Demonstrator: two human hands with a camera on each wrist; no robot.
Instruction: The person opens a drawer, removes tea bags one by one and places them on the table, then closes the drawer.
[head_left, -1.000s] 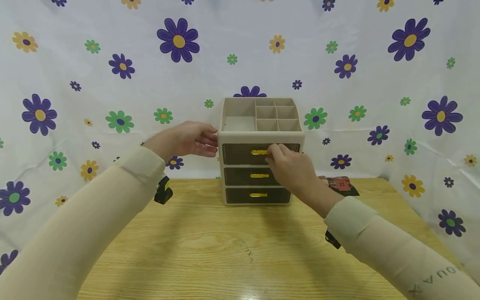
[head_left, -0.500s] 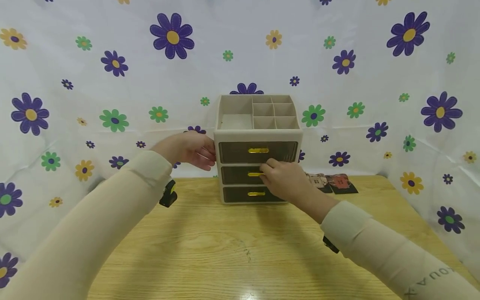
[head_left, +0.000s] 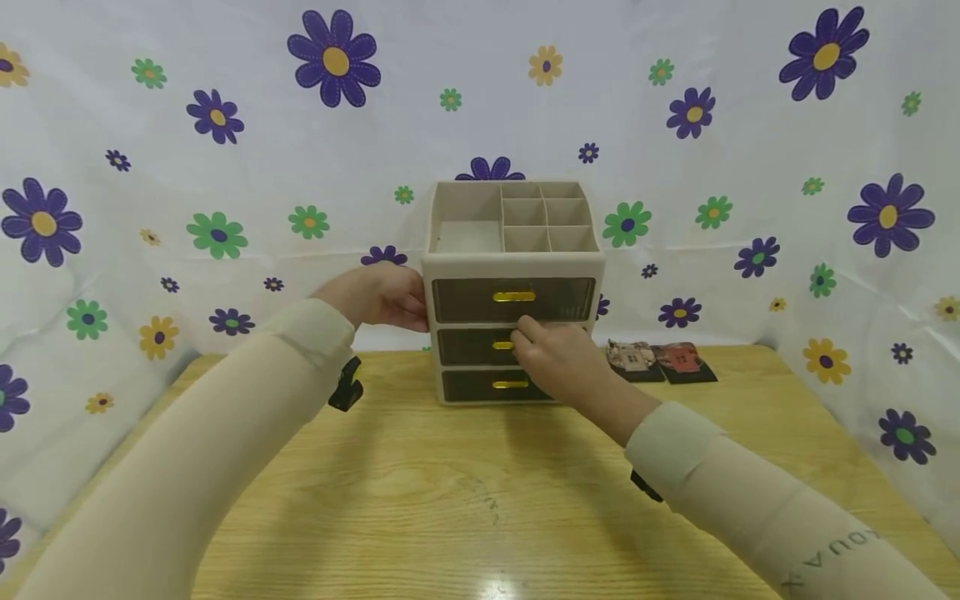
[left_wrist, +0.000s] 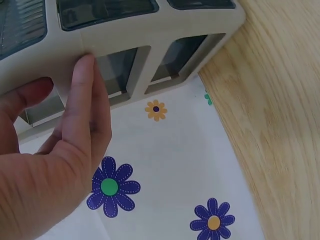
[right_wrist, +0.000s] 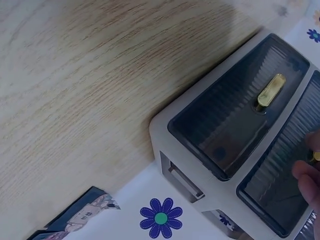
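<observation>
A cream desktop organizer (head_left: 513, 266) with three dark translucent drawers stands at the back of the table. My right hand (head_left: 558, 358) pinches the right end of the middle drawer's gold handle (head_left: 501, 345). In the right wrist view its fingers (right_wrist: 307, 182) curl at that handle, most of the hand lying outside the frame. The middle drawer (head_left: 465, 347) sits flush in the organizer. Against the organizer's left side rests my left hand (head_left: 382, 296); in the left wrist view, its nearly straight fingers (left_wrist: 80, 110) touch the frame beside the side openings.
Two dark flat pieces with printed pictures (head_left: 678, 360) lie right of the organizer on the wooden table (head_left: 420, 500). Divided compartments (head_left: 547, 218) form the organizer's top. A white flowered cloth (head_left: 480, 67) hangs close behind it.
My right hand has moved down from the top drawer's handle to the middle one. The left hand has come closer in along the organizer's side. The head view has shifted slightly.
</observation>
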